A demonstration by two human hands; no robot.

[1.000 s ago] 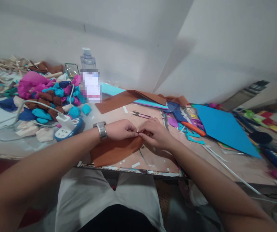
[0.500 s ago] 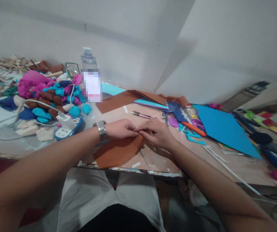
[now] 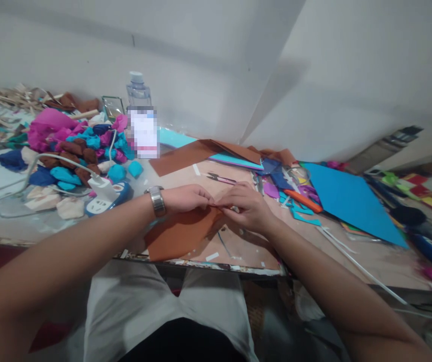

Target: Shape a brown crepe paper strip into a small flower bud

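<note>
My left hand (image 3: 193, 198), with a metal watch (image 3: 157, 201) at its wrist, pinches the upper edge of a brown sheet (image 3: 178, 235) that looks like crepe paper. Right beside it, my right hand (image 3: 246, 206) is closed on the same edge, fingertips almost touching those of the left. The sheet hangs from both hands toward the front edge of the table, its right part gathered under the fingers. Just beyond the hands lies a pair of thread snips (image 3: 221, 179). A thin dark strand (image 3: 223, 244) rests on the tabletop below my right hand.
At the left are a blue-and-white power strip (image 3: 105, 201) with a plugged-in charger and a heap of crumpled coloured pieces (image 3: 69, 146). A phone (image 3: 143, 133) leans on a bottle (image 3: 138, 90). To the right lie an orange cutter (image 3: 303, 200) and a blue sheet (image 3: 351, 201).
The right fingers have shifted slightly along the brown edge, and the sheet's right part is now more drawn in. Both hands keep their hold in nearly the same place.
</note>
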